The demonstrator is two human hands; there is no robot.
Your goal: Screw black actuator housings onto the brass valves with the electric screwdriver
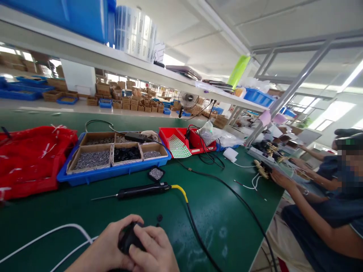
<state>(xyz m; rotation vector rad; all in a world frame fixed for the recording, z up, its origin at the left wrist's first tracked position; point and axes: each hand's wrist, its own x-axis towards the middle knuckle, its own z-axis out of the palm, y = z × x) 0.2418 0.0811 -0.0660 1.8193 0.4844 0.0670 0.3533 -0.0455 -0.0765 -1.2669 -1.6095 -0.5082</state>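
Low in the middle of the head view, my left hand (109,243) is closed round a rounded black plastic part (131,238). From the other side my right hand (154,249) grips the same part, its fingers lying over the top. My fingers cover much of it, so its exact kind does not show. Just beyond my hands lies a black electric screwdriver (143,191), its thin bit pointing left and a yellow-sleeved cable leaving its right end. A small black ring-like piece (159,218) rests beside my right hand. A little black dish (156,173) of small metal screws stands behind the screwdriver.
A blue tray (93,176) holds cardboard boxes of screws and black pieces. Red bags (34,158) lie left, red bins (172,136) farther back. White cables (70,226) and a black cable (227,184) cross the green table. Co-workers (320,196) sit at right; a shelf (85,47) hangs overhead.
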